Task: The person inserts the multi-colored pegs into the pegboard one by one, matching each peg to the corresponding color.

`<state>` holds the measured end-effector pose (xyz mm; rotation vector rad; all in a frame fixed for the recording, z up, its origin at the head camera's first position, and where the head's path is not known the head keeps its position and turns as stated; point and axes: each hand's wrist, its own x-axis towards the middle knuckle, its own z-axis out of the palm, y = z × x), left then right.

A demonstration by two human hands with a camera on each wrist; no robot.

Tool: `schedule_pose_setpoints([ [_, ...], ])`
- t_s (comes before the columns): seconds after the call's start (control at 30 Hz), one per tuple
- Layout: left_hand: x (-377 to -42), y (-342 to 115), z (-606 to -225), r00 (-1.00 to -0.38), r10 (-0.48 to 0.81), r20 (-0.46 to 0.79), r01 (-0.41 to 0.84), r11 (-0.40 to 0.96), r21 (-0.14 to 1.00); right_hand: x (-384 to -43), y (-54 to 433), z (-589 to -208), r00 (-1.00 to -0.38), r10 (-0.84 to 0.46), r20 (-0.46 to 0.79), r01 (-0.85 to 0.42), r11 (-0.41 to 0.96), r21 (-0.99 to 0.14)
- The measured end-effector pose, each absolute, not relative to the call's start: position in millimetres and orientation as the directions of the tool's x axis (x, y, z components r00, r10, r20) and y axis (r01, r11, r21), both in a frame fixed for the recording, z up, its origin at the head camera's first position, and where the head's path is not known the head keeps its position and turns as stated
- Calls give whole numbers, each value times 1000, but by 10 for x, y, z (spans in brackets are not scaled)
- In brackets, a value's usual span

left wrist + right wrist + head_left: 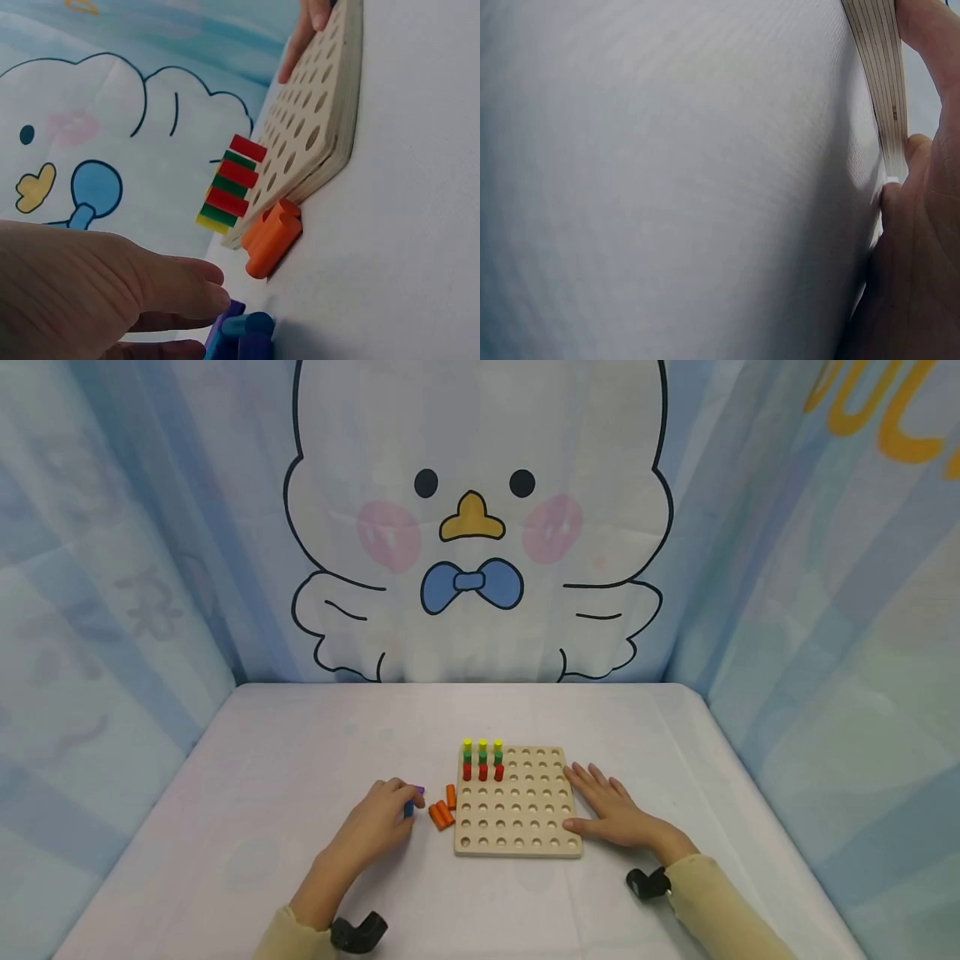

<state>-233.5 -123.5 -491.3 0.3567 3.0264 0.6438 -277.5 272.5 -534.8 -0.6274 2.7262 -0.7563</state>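
Observation:
A wooden pegboard (525, 852) lies on the table, its far-left corner holding upright pegs in a yellow row, a green row and a red row (483, 772). My left hand (378, 818) hovers left of the board over blue pegs (259, 324) and a purple peg (420, 790). Its thumb and fingers are bent slightly and partly hide these pegs; whether they touch is unclear. Three orange pegs (441, 815) lie between that hand and the board. With fingers spread, my right hand (618, 814) rests against the board's right edge.
The table (300, 727) has a pale cloth. Printed curtains (480, 643) stand behind it and at both sides. A black device (360, 933) sits at the left wrist, another (648, 883) at the right.

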Motion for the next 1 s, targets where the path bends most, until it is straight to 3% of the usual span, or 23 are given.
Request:
schedule_pose_setpoints([
  [0.17,-2206,-1387,-4984,-966,255,44,252,893,372,-2780,2739,-5342,-876,-469,-114,-340,767,-544],
  [0.43,-2103,-1510,-5014,-971,233,60,236,871,431,-2767,2724,-5308,-877,-466,-118,-336,770,-542],
  [0.7,-2134,-1504,-5085,-966,237,101,256,847,465,-2763,2719,-5304,-877,-465,-123,-332,769,-546],
  [1.0,-2183,-1423,-5081,-971,236,49,230,846,482,-2764,2723,-5312,-877,-465,-120,-333,769,-546],
])
